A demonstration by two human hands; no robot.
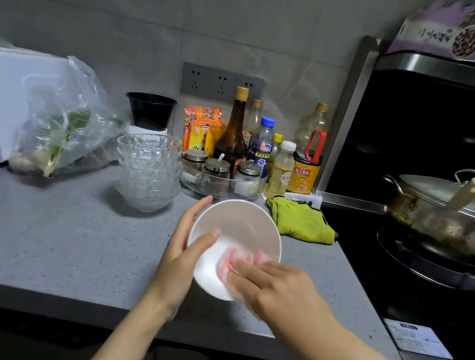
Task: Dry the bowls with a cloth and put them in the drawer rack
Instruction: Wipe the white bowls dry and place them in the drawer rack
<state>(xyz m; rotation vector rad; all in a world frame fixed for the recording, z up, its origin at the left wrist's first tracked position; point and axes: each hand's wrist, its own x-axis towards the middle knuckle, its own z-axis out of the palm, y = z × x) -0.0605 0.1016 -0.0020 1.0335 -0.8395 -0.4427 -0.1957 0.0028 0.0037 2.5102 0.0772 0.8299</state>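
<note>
Centrally, a white bowl (240,227) is wiped with a cloth (232,262) above the front edge of the counter (47,236).
Straight, motion-blurred fingers (246,271) of the right hand (278,287) lie flat on the pink-and-white cloth, pressing it against the bowl's inner wall. The left hand (183,252) grasps the bowl: its thumb (211,236) hooks over the rim and its fingers curl round the outside. Both forearms reach in from below. The bowl is round, smooth and opaque, and is tilted with its mouth toward the camera. A stack of ribbed clear glass bowls (148,171) stands farther back and to the left. A crumpled green cloth (301,222) lies at the counter's right edge, beside the stove.
</note>
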